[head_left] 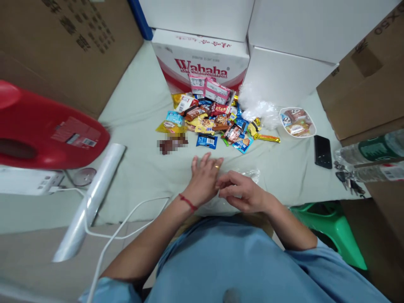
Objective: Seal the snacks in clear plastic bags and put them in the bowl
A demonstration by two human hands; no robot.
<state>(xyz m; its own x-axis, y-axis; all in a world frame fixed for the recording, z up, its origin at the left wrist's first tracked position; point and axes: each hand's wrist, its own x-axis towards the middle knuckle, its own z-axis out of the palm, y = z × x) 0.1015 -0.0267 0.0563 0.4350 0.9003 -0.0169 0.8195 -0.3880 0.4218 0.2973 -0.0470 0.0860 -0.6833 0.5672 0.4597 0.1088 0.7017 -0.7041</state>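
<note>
My left hand [205, 179] lies palm down on the pale green cloth, its fingers stretched out and a ring on one of them. Right beside it, my right hand [243, 191] has its fingers curled inward towards the left hand; what they hold, if anything, is hidden. A clear plastic bag [252, 174] lies partly under my hands, hard to make out against the cloth. Beyond my fingertips is a heap of wrapped snacks [221, 122]. Closest to my left hand is a small blue snack packet [206, 141].
A Wahaha carton [202, 63] stands behind the heap. To the right are crumpled clear plastic [260, 107], a white tub of snacks [297, 122], a phone [322, 151], bottles [372, 149] and keys [349, 181]. A plastic film roll [90, 202] and white cable [126, 221] lie left.
</note>
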